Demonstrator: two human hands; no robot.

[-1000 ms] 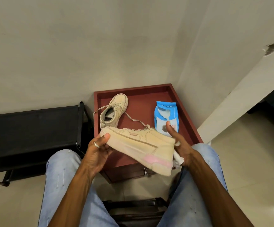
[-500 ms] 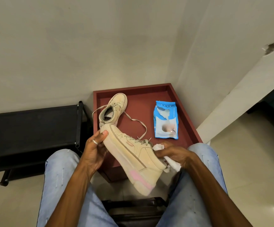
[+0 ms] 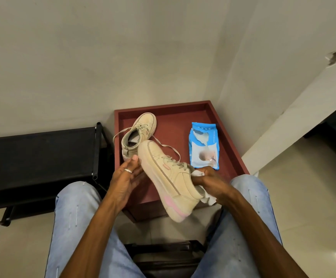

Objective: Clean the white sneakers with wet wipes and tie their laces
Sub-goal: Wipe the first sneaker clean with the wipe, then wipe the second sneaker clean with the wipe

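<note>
I hold a cream sneaker (image 3: 169,177) with a pink heel patch over my lap, toe pointing away and sole turned left. My left hand (image 3: 126,177), with a ring on one finger, supports the toe end and sole. My right hand (image 3: 213,182) grips the sneaker's far side near the collar with a crumpled white wet wipe (image 3: 207,198) pressed under it. The second sneaker (image 3: 138,133) rests on the red table (image 3: 169,109), its laces loose. A blue wet wipe pack (image 3: 204,146) lies to its right.
A black shoe rack (image 3: 38,157) stands to the left of the table. Walls close in behind and to the right. My knees in light jeans flank a dark seat edge (image 3: 165,255) below. Tiled floor spreads to the right.
The held sneaker has turned from lying crosswise to pointing away from me, heel dropping toward my lap. My right hand moved from the wipe pack side onto the sneaker's collar with the wipe.
</note>
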